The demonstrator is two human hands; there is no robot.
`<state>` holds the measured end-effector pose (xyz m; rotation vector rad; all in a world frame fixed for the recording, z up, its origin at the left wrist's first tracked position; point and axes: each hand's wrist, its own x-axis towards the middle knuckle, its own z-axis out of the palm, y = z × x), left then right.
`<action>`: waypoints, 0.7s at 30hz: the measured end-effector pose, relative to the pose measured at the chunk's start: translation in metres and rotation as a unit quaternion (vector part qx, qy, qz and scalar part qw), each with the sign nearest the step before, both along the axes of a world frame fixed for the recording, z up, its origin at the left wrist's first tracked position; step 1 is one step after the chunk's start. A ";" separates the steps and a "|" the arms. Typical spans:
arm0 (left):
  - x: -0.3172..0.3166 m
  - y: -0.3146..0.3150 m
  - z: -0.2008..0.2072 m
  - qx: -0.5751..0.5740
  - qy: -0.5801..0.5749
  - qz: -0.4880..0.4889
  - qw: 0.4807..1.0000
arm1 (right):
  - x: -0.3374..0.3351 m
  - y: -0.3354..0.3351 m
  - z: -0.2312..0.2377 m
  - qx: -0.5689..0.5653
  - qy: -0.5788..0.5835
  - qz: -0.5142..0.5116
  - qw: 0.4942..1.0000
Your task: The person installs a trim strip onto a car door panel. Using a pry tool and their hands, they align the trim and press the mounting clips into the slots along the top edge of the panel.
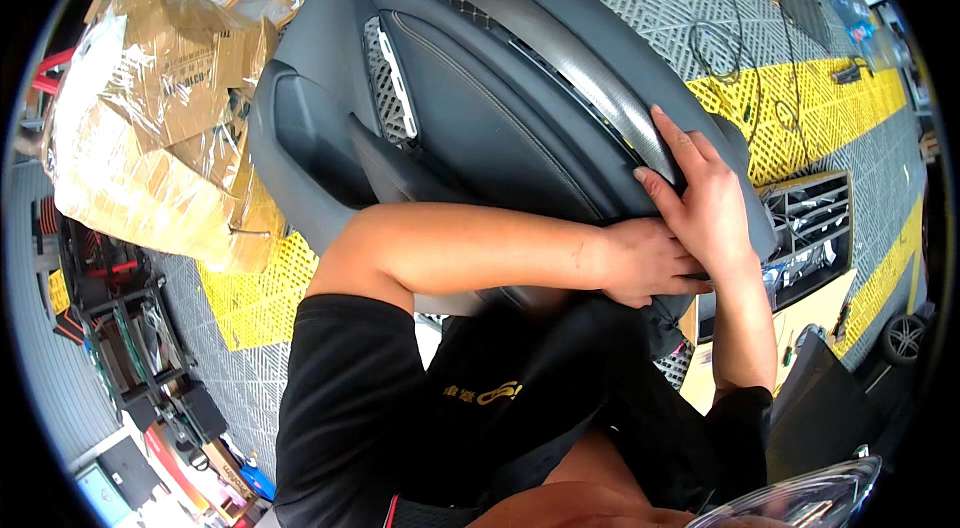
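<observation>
The floor (800,98) was grey grid tile with yellow bands. A dark car door panel (480,118) lay across the person's lap. The right hand (705,198) pressed open fingers on its grey trim strip (570,48); the left hand (650,263) gripped the panel's edge. Wrapped cardboard (160,118) stood nearby.

Floor (690,8): grey grid tiles with yellow tile bands; black cables (740,58) trail across it (upper right); plastic-wrapped cardboard bundle (150,118) rests at left; dark car door panel (480,108) stands on it
</observation>
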<state>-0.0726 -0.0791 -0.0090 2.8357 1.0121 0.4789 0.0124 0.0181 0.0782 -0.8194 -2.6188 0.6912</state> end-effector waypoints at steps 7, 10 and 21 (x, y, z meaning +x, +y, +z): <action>-0.007 0.007 -0.007 -0.004 -0.007 -0.003 1.000 | -0.010 0.002 -0.012 0.047 -0.070 0.007 0.996; -0.007 0.009 -0.012 -0.010 0.001 -0.014 1.000 | -0.013 0.001 -0.009 0.058 -0.098 -0.026 0.993; -0.013 0.010 0.000 0.052 0.030 -0.021 0.998 | 0.026 0.041 -0.004 -0.523 0.109 -0.033 0.845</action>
